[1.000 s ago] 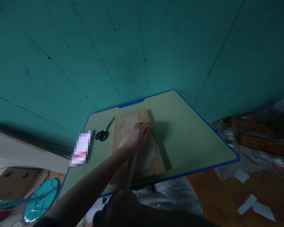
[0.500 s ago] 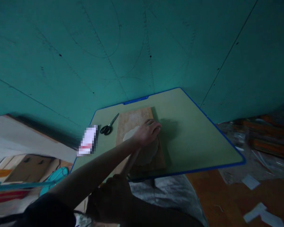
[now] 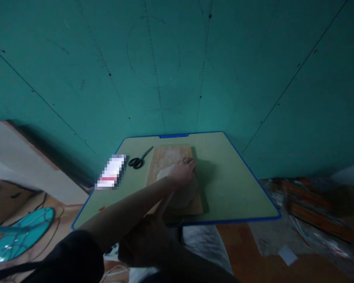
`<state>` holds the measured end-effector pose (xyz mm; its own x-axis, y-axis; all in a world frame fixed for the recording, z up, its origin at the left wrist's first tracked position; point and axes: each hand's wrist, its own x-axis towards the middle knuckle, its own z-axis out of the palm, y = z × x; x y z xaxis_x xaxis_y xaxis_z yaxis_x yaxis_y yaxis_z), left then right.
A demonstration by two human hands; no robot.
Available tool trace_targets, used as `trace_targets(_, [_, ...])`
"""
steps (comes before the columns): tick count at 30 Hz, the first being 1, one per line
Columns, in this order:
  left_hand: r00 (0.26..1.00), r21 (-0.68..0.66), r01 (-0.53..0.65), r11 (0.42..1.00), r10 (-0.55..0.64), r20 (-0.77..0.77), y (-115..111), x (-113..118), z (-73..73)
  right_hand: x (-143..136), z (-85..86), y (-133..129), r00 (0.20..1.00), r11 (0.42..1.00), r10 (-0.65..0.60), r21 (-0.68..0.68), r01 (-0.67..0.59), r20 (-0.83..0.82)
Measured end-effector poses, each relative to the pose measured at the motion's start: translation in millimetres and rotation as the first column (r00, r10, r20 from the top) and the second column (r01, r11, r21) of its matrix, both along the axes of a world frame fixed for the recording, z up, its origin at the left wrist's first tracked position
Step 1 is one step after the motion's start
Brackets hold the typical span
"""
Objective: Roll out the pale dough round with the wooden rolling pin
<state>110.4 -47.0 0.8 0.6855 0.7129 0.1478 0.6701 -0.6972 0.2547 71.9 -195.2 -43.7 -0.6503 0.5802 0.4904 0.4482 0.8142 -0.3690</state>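
Observation:
A pale, flat round of dough (image 3: 184, 196) lies on a wooden board (image 3: 172, 152). A rolling pin (image 3: 164, 204) crosses the board diagonally, partly hidden by my hands. My left hand (image 3: 183, 172) reaches over the dough, its fingers curled around the far end of the pin. Down at the near edge, in shadow, my right hand (image 3: 146, 239) is wrapped round the near end of the pin. My left forearm passes above my right hand.
The board rests on a pale green table with a blue rim (image 3: 236, 221). Black-handled scissors (image 3: 138, 162) and a pixelated flat object (image 3: 111, 172) are at the left. A green wall (image 3: 177, 67) stands behind. Plastic-wrapped items (image 3: 312, 208) lie on the floor at right.
The head view has turned and tilted, so the table appears more level and more wall shows. Both hands remain on the rolling pin, with little clear shift relative to the board.

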Motion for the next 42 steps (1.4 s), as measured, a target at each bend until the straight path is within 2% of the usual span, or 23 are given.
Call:
trace_targets(3, [0.992, 0.018, -0.122, 0.992, 0.121, 0.030, 11.1, -30.8, 5.4, 9.9, -2.5, 1.8, 0.999, 0.996, 0.010, 0.090, -0.007, -0.035])
trace_targets(5, [0.974, 0.036, -0.225, 0.974, 0.224, 0.028, 14.2, -54.7, 8.9, 23.1, -0.5, -0.6, 0.977, 0.979, 0.007, 0.202, 0.037, -0.213])
trace_targets(7, [0.962, 0.057, -0.273, 0.960, 0.273, -0.006, 12.4, -74.3, 10.6, 42.5, 8.5, -6.5, 0.908, 0.953, -0.025, 0.265, 0.148, -0.417])
trace_targets(9, [0.959, 0.063, -0.271, 0.960, 0.275, -0.063, 6.5, -84.7, 10.2, 66.2, 25.6, -14.1, 0.876, 0.943, -0.103, 0.234, 0.236, -0.471])
trace_targets(13, [0.942, 0.074, -0.300, 0.951, 0.308, -0.131, -6.3, -77.7, 7.0, 112.4, 70.7, -23.8, 0.819, 0.908, -0.181, 0.228, 0.352, -0.545])
trace_targets(15, [0.926, 0.068, -0.340, 0.938, 0.347, -0.149, -9.5, -69.1, 6.9, 129.3, 86.3, -24.6, 0.805, 0.897, -0.201, 0.226, 0.381, -0.558])
trace_targets(17, [0.907, 0.053, -0.385, 0.922, 0.388, -0.165, -10.8, -62.7, 7.7, 142.1, 91.6, -24.5, 0.767, 0.877, -0.235, 0.210, 0.432, -0.597])
trace_targets(21, [0.872, 0.020, -0.455, 0.890, 0.450, -0.193, -12.3, -58.7, 8.4, 160.0, 83.3, -24.4, 0.657, 0.863, -0.277, 0.119, 0.491, -0.701])
trace_targets(25, [0.858, 0.019, -0.481, 0.877, 0.475, -0.198, -13.9, -58.0, 7.2, 166.6, 85.2, -24.6, 0.555, 0.898, -0.255, 0.019, 0.440, -0.791])
trace_targets(28, [0.865, 0.020, -0.468, 0.884, 0.462, -0.197, -13.6, -58.8, 6.7, 167.8, 99.6, -25.3, 0.472, 0.930, -0.208, -0.025, 0.367, -0.857])
trace_targets(33, [0.892, 0.011, -0.410, 0.912, 0.403, -0.204, -5.2, -63.6, 2.6, 181.5, 119.5, -24.9, 0.364, 0.980, -0.162, -0.107, 0.167, -0.917])
trace_targets(37, [0.925, 0.018, -0.336, 0.942, 0.333, -0.186, 16.7, -71.0, 2.6, 198.4, 126.0, -18.8, 0.273, 0.985, -0.172, -0.175, 0.015, -0.946])
trace_targets(40, [0.940, 0.039, -0.311, 0.950, 0.313, -0.137, 34.9, -79.9, 11.7, 206.7, 127.9, -8.0, 0.223, 0.970, -0.192, -0.220, -0.107, -0.956])
trace_targets(42, [0.941, 0.063, -0.324, 0.944, 0.329, -0.084, 39.1, -87.3, 21.0, 208.7, 126.0, 4.4, 0.185, 0.951, -0.222, -0.255, -0.177, -0.957])
